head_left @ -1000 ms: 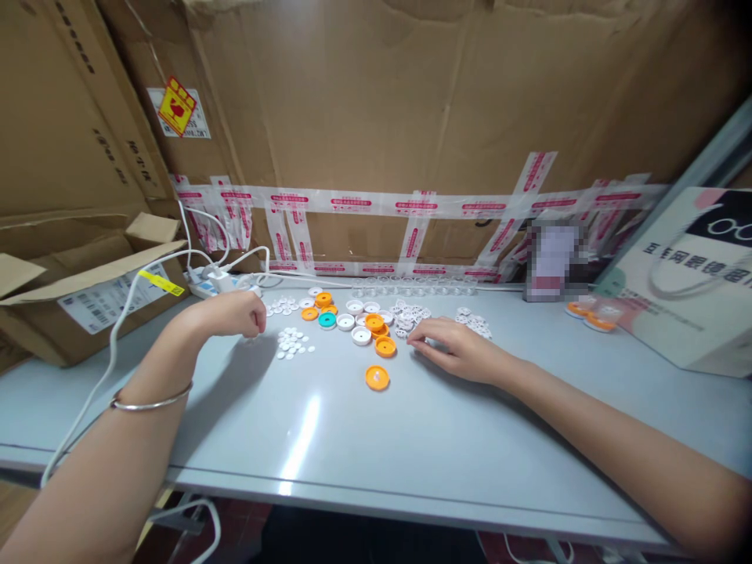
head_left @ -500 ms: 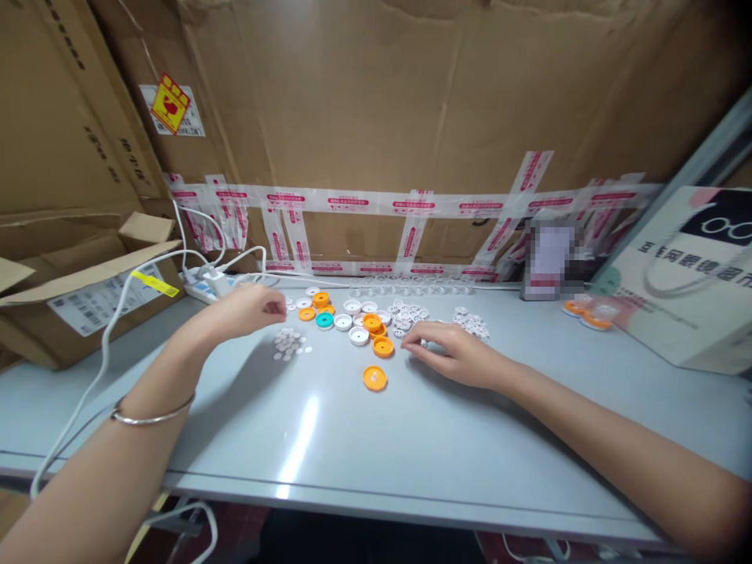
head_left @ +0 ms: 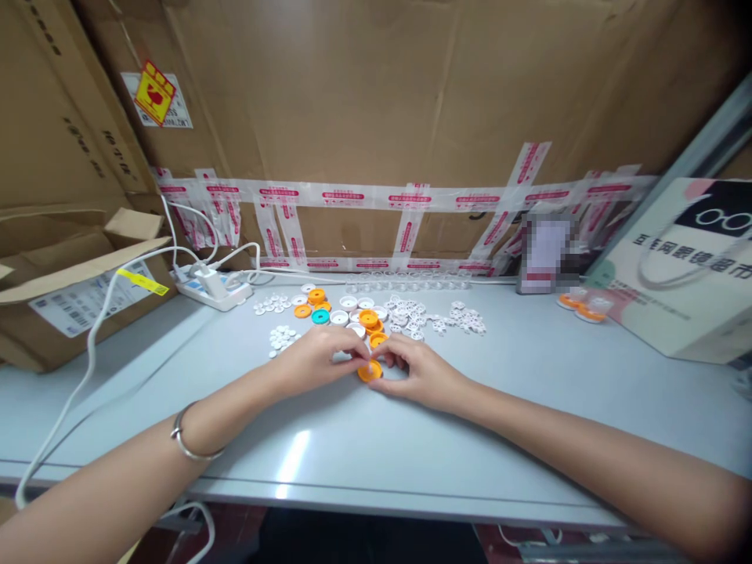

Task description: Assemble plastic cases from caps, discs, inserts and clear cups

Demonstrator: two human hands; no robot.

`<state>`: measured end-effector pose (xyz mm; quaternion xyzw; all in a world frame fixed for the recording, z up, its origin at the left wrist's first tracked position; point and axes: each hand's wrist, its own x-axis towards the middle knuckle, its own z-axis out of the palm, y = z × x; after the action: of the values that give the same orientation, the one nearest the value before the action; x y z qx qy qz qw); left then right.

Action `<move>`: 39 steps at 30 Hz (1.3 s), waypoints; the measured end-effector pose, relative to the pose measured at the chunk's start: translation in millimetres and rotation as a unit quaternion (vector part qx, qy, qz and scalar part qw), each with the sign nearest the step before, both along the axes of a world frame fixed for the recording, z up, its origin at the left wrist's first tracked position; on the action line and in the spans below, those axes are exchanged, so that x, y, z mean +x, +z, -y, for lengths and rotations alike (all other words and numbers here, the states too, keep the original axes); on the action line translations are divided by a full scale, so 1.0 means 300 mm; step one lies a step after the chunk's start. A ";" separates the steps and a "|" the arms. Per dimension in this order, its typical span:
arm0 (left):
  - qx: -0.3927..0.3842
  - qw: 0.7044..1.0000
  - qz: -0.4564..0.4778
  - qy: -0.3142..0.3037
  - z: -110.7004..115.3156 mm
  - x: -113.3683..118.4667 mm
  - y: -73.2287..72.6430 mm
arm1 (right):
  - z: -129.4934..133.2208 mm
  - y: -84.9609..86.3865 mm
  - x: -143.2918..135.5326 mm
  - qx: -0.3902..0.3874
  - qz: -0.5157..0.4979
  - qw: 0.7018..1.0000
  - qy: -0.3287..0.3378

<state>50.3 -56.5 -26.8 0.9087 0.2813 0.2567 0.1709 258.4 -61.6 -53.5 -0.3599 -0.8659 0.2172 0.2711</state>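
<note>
An orange round cap-like disc (head_left: 370,371) lies on the table between my hands. My left hand (head_left: 317,360) is closed in a pinch over its middle; what the fingertips hold, if anything, is too small to make out. From the other side, my right hand (head_left: 418,371) has thumb and fingers closed round the disc's rim. Just behind are more orange discs (head_left: 369,318), white round cups (head_left: 339,318) and one teal disc (head_left: 320,316). Small white round pieces (head_left: 284,337) lie in a pile beyond my left wrist.
White openwork pieces (head_left: 407,313) are heaped behind my right hand. A row of clear round parts (head_left: 405,282) runs along the back. To the left are a power strip (head_left: 216,291) and an open cardboard box (head_left: 88,290); a paper bag (head_left: 687,274) stands at right.
My left hand has come from the small white pieces rightward to the orange disc. My right hand has moved left and nearer, and now grips that disc's rim.
</note>
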 end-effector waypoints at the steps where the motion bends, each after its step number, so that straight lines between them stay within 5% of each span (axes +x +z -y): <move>1: 0.014 1.000 -0.007 -0.006 0.001 0.005 -0.006 | -0.001 0.001 -0.001 -0.002 -0.001 1.000 0.001; 9: 0.092 0.994 -0.052 0.007 -0.007 0.013 -0.036 | -0.007 -0.001 -0.004 0.002 -0.008 1.000 0.003; 29: 0.114 0.992 -0.055 -0.022 -0.033 0.001 -0.055 | -0.020 -0.013 0.003 -0.013 -0.019 1.000 0.008; 39: 0.311 0.935 -0.162 -0.046 -0.007 0.004 -0.050 | -0.016 -0.008 -0.003 -0.001 -0.026 1.000 0.007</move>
<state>51.4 -54.3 -41.8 0.9577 0.1695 0.1724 -0.1563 257.4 -56.9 -55.9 -0.3484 -0.8608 0.2293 0.2915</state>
